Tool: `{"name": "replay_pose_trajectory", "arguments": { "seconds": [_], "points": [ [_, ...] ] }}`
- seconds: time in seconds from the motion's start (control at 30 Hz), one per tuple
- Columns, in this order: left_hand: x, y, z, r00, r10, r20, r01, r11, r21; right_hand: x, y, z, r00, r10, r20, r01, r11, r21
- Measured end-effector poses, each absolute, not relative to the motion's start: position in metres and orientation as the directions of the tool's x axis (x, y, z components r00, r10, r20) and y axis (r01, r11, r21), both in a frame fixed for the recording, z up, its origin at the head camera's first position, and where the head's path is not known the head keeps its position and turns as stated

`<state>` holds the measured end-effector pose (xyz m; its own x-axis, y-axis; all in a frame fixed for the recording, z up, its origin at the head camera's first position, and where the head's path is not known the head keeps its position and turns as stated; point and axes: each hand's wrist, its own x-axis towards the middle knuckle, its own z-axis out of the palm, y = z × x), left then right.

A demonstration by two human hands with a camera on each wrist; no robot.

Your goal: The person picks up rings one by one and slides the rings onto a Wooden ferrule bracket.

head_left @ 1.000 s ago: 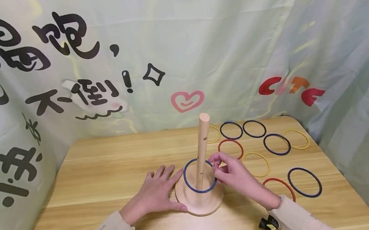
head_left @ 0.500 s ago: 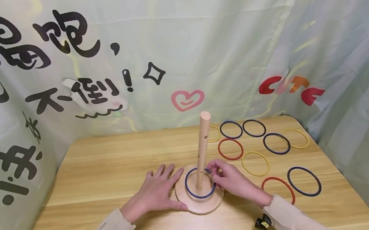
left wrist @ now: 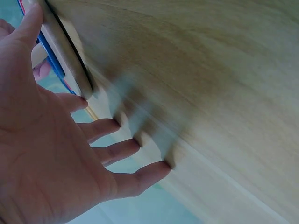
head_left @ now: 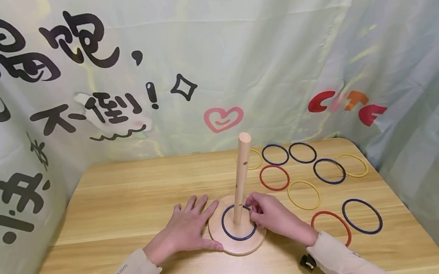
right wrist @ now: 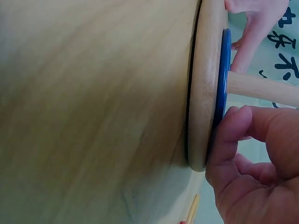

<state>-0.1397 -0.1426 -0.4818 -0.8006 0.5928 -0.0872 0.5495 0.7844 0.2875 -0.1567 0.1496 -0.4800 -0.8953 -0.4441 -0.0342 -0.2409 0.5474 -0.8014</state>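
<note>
A wooden base (head_left: 234, 246) with an upright wooden peg (head_left: 242, 170) stands before me. Around the foot of the peg, a blue ring (head_left: 241, 239) lies on or just over the base; in the right wrist view the blue ring (right wrist: 223, 70) sits flat against the disc. My right hand (head_left: 270, 215) pinches the ring's right edge between thumb and curled index finger. On the other side, my left hand (head_left: 188, 228) is spread on the table, its thumb and index fingertip touching the base's rim. The left wrist view shows the left hand (left wrist: 51, 144) with its fingers apart.
Several rings lie on the table (head_left: 129, 185) to the right, among them a red ring (head_left: 273, 165), a yellow ring (head_left: 301, 180) and a blue ring (head_left: 371, 233). A black device (head_left: 307, 263) is at the right wrist. Printed curtains (head_left: 275, 61) surround the table.
My right hand has lowered the blue ring along the peg, down to the base. The left hand has stayed at the base's rim.
</note>
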Motion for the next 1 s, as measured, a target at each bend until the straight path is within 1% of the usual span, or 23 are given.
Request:
{"name": "replay_pose_trajectory", "arguments": {
  "seconds": [0.2, 0.3, 0.37, 0.53, 0.63, 0.77, 1.0],
  "points": [
    [-0.141, -0.142, -0.478, -0.802, 0.587, -0.106, 0.545, 0.793, 0.272, -0.158, 0.154, -0.480, -0.915, -0.403, -0.020, -0.231, 0.564, -0.792],
    [-0.141, -0.142, -0.480, -0.803, 0.587, -0.101, 0.546, 0.793, 0.270, -0.159, 0.160, -0.481, -0.925, -0.381, 0.006, -0.242, 0.574, -0.782],
    [-0.142, -0.142, -0.481, -0.803, 0.588, -0.098, 0.548, 0.793, 0.266, -0.161, 0.165, -0.481, -0.940, -0.340, 0.030, -0.232, 0.574, -0.785],
    [-0.141, -0.142, -0.482, -0.801, 0.591, -0.096, 0.553, 0.792, 0.260, -0.164, 0.178, -0.477, -0.978, -0.188, 0.088, -0.181, 0.567, -0.804],
    [-0.141, -0.142, -0.483, -0.801, 0.591, -0.096, 0.551, 0.790, 0.268, -0.168, 0.187, -0.472, -0.985, -0.144, 0.093, -0.161, 0.597, -0.786],
    [-0.141, -0.143, -0.484, -0.800, 0.591, -0.102, 0.547, 0.789, 0.277, -0.178, 0.198, -0.467, -0.988, -0.146, 0.041, -0.128, 0.662, -0.738],
    [-0.140, -0.145, -0.489, -0.794, 0.603, -0.077, 0.570, 0.782, 0.253, -0.197, 0.207, -0.467, -0.976, -0.209, -0.055, -0.123, 0.748, -0.652]
  ]
}}
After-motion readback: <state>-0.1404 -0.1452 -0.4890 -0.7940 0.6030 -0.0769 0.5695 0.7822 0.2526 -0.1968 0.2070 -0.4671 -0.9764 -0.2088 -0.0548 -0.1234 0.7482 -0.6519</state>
